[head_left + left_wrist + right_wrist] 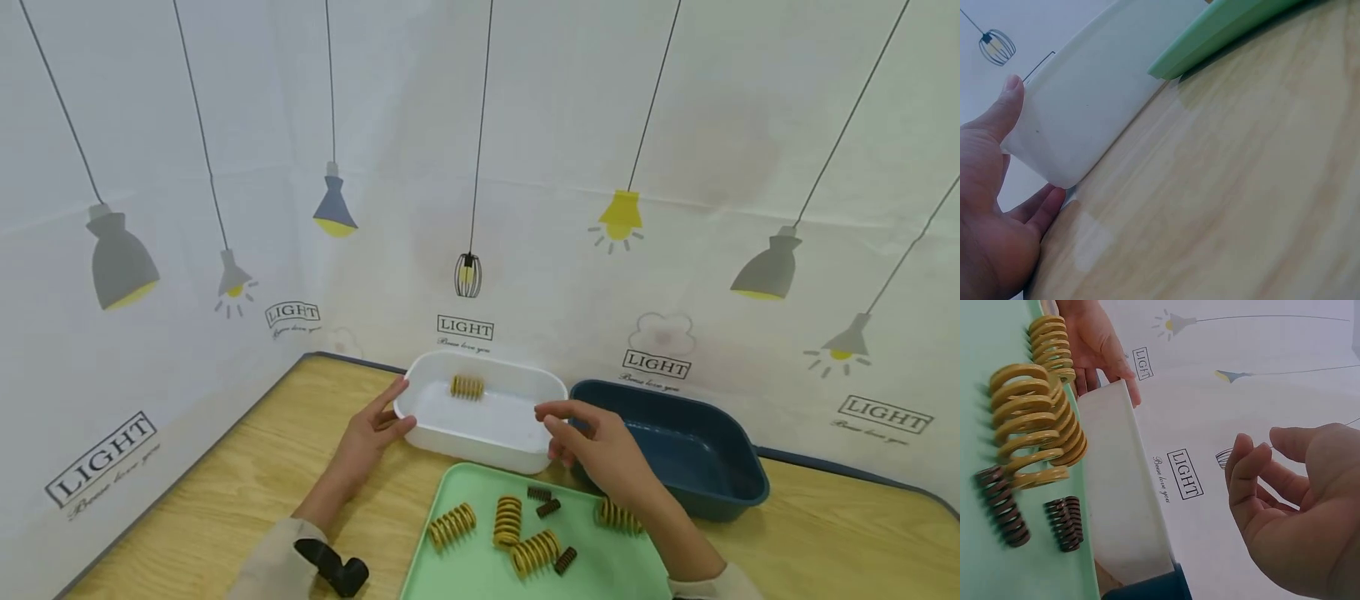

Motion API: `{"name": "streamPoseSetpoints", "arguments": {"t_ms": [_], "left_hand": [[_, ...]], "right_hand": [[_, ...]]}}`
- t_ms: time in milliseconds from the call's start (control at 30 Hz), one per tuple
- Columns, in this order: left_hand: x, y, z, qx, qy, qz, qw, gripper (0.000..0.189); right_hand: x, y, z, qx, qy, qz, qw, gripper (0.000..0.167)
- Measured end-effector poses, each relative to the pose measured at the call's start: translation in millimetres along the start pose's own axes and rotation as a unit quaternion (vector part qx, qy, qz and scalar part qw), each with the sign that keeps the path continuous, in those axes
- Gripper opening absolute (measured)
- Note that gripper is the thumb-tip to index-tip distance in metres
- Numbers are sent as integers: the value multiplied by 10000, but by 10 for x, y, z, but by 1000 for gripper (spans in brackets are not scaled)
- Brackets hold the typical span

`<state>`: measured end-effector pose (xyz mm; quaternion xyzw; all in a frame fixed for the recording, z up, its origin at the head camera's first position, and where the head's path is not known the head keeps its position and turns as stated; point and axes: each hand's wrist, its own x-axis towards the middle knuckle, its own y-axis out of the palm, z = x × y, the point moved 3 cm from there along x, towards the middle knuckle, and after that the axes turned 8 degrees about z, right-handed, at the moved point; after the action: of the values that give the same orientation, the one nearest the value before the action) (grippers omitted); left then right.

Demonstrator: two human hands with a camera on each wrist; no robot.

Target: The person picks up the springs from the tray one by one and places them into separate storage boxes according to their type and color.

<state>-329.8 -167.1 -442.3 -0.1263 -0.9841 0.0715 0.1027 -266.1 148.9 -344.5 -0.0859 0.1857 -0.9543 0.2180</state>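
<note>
A white basin (480, 446) holds one yellow coil spring (467, 387) near its back wall. My left hand (371, 425) grips the basin's left end; in the left wrist view its thumb lies against the wall and the fingertips reach the bottom corner. Over the basin's right end hovers my right hand (592, 442), its fingers loosely bent and nothing between them in the right wrist view. On the green tray (450, 575) in front lie several yellow springs (507, 522) and smaller dark brown springs (566, 560). Another yellow spring (619, 515) is partly hidden by my right forearm.
A dark blue basin (720, 500) stands right beside the white one, behind my right forearm. Both basins sit at the back of the wooden table (285, 442), near a white curtain (397, 108) printed with lamps.
</note>
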Motion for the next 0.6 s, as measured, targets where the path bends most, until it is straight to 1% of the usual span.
{"name": "streamPoseSetpoints", "arguments": {"t_ms": [100,200,367,433,600], "left_hand": [[7,-7,7,44,-13,-17,10000,63],[5,-2,-4,73,-92,-11,9999,62],[5,-5,-8,9,-198,30,9998,63],[5,-8,-6,9,-213,36,9998,63],[-6,-6,-26,78,-173,1,9998,63]], "right_hand": [[-132,-16,-16,246,181,-5,9995,37],[-255,-34,-36,481,303,-103,9983,39],[-420,-65,-60,347,465,-246,9980,39],[-478,-70,-76,293,568,-105,9979,40],[-603,-51,-139,534,797,401,9946,39]]}}
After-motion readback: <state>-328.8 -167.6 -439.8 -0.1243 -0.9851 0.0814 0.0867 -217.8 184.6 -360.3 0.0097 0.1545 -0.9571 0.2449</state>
